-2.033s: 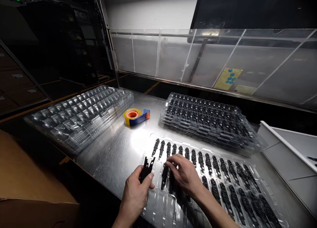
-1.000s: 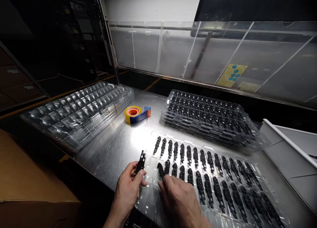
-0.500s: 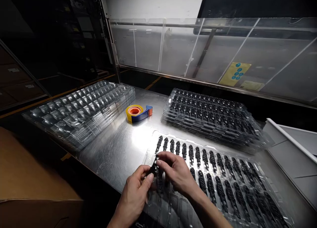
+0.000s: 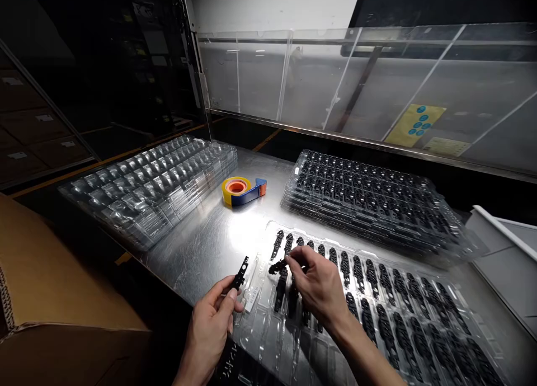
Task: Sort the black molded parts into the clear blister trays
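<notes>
My left hand is closed on a narrow black plastic part with a round hole near its upper end, held just off the left edge of a clear plastic tray. Between the thumb and fingers of my right hand is a second black part, tilted over the tray's left side. Rows of similar black parts lie in the tray's slots. Several slots at its near left hold nothing. A white label sits on the tray's left rim.
Stacked clear trays stand at the left, and stacked filled trays at the back right. A tape dispenser lies between them. An open cardboard box is at the near left, a white bin at the right.
My hands have moved apart. The left has drawn down and left with one black part, while the right holds another, now tilted sideways over the tray. The view has shifted slightly.
</notes>
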The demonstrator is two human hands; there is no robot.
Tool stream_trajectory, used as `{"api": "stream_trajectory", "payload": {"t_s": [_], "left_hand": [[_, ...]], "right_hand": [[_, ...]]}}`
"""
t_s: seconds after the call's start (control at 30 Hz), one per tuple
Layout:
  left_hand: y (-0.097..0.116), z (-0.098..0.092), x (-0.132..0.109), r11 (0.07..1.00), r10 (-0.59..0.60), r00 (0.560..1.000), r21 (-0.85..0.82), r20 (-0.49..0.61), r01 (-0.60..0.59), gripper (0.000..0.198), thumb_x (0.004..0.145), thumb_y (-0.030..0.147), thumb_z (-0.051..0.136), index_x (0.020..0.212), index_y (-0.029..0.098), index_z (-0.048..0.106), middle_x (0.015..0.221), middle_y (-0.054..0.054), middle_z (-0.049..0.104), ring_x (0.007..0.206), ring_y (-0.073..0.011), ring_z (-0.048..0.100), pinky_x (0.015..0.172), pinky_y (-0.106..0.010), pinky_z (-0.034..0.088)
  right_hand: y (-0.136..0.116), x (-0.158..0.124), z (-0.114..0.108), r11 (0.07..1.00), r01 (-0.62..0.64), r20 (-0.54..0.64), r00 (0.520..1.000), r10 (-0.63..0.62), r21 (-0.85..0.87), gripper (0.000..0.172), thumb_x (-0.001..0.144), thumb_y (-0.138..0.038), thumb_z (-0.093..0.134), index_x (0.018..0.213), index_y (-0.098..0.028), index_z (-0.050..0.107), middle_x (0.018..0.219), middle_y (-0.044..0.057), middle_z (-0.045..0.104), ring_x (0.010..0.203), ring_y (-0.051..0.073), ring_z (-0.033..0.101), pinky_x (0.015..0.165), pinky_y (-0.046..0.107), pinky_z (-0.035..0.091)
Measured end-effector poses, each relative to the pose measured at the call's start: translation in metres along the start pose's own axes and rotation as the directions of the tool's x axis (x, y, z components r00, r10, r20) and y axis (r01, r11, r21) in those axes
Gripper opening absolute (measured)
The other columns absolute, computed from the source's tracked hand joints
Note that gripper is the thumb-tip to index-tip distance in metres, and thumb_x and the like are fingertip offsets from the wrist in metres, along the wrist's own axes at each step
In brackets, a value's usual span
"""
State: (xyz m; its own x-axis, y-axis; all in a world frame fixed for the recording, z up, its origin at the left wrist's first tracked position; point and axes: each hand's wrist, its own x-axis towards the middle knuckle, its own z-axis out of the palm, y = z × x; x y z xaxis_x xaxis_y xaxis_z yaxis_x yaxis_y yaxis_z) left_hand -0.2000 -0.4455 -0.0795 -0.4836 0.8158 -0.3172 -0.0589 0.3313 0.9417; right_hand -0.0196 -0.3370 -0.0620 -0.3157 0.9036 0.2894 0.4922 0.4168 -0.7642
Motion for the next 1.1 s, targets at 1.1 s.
{"api": "stream_trajectory", "payload": {"t_s": [1.1], "left_hand": [[-0.001,-0.004,-0.033,0.954,0.120,0.970,0.245,0.211,-0.172,0.034,0.087,0.048,0.051,0.102,0.020,0.063,0.056,0.003,0.059,0.055,-0.0146,0.059,0.057,-0.023,0.048]], "right_hand": [[-0.018,-0.038,0.004,0.952,-0.210,0.410,0.906,0.104,0.223,0.034,0.091,-0.035,0.053,0.121,-0.022,0.060,0.088,0.005,0.065,0.077,0.018,0.058,0.070,0.032,0.049]]}}
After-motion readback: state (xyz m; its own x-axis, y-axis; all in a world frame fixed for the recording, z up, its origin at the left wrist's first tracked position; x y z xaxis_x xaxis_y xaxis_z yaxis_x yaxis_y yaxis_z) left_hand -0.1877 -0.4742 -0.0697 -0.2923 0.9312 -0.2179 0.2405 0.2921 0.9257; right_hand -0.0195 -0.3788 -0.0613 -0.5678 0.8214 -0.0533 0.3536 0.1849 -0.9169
